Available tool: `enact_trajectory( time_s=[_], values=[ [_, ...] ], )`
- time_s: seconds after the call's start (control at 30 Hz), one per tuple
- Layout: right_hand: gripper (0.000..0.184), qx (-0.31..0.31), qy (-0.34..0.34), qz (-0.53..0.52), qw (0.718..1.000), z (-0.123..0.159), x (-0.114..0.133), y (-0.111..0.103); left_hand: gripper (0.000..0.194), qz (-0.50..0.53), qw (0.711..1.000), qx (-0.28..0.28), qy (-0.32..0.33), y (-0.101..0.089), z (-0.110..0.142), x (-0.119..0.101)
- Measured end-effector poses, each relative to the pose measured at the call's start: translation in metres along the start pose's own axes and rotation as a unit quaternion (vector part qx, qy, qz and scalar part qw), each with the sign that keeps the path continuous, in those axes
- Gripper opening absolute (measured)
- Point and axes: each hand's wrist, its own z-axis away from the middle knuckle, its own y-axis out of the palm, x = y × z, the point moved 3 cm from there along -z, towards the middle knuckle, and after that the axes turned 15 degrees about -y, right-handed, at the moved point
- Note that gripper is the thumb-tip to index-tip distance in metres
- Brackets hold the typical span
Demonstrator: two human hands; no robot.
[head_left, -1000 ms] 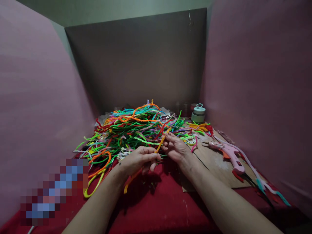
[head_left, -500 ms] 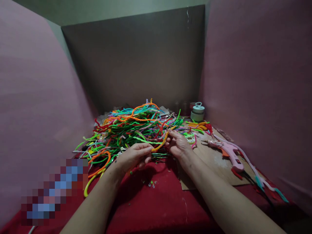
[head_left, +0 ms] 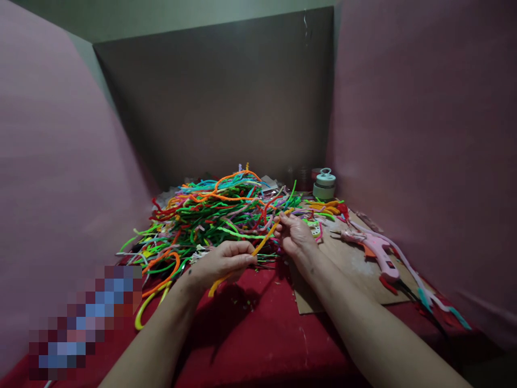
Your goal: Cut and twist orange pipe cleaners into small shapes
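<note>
An orange pipe cleaner (head_left: 263, 240) runs straight between my two hands, just in front of a big tangled pile of coloured pipe cleaners (head_left: 218, 213). My left hand (head_left: 224, 261) pinches its lower part, and the free end sticks out below the fingers toward the red cloth. My right hand (head_left: 297, 237) grips its upper end near the pile's right edge. Both forearms reach in from the bottom of the view.
A pink glue gun (head_left: 377, 252) lies on a brown cardboard sheet (head_left: 351, 269) at the right, with a cord trailing toward me. Rolls of tape (head_left: 324, 185) stand at the back right. Pink panels wall in both sides, a dark board the back. Red cloth (head_left: 262, 339) covers the table.
The orange pipe cleaner was bent in a curve half a second ago; it is now pulled straight between my hands, with its lower end poking out under the left hand again.
</note>
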Motion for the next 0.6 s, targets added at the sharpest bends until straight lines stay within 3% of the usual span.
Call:
enact_trajectory(
  time_s=[0.23, 0.47, 0.6],
  values=[
    [0.014, 0.05, 0.008, -0.021, 0.999, 0.002, 0.002, 0.005, 0.022, -0.006, 1.0, 0.019, -0.002, -0.002, 0.003, 0.0],
    [0.011, 0.072, 0.038, -0.024, 0.996, 0.012, -0.005, 0.011, 0.025, 0.036, 0.998, -0.01, 0.044, 0.009, -0.003, -0.006],
    [0.014, 0.092, 0.042, 0.0, 0.995, 0.018, -0.01, 0.013, 0.026, 0.054, 0.995, -0.061, 0.054, 0.009, -0.006, -0.007]
  ],
)
